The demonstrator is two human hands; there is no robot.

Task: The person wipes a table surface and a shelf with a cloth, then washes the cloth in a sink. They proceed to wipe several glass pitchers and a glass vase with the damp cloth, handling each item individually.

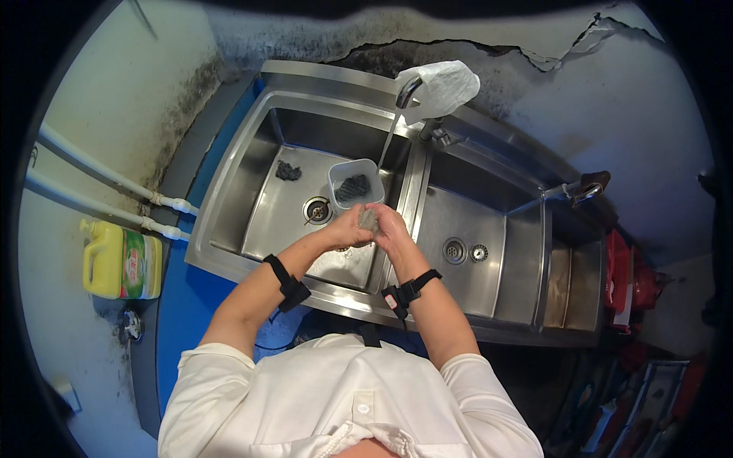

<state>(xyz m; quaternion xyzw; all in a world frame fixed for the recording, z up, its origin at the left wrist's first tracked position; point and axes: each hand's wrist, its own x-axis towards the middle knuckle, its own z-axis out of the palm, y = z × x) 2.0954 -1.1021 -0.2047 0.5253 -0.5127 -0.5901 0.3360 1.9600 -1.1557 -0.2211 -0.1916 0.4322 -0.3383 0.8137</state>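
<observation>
My left hand [345, 228] and my right hand [391, 226] meet over the left sink basin [275, 212], closed around a small greyish scouring pad or cloth [368, 219]; its exact kind is unclear. Just beyond them stands a clear plastic container [338, 172] with a dark grey mesh-like pad or cloth [352, 188] inside. Water runs from the curved faucet [408, 93] in a thin stream at the container's right corner. A dark scrubber or rag [288, 170] lies on the basin floor, up and left of the drain strainer [317, 210].
A white plastic bag or cloth [449, 86] hangs over the faucet. The middle basin [464, 286] and a narrower basin [574, 286] lie to the right. A yellow detergent jug [121, 260] stands at the left, below white pipes [109, 180]. Red baskets [617, 275] are at the far right.
</observation>
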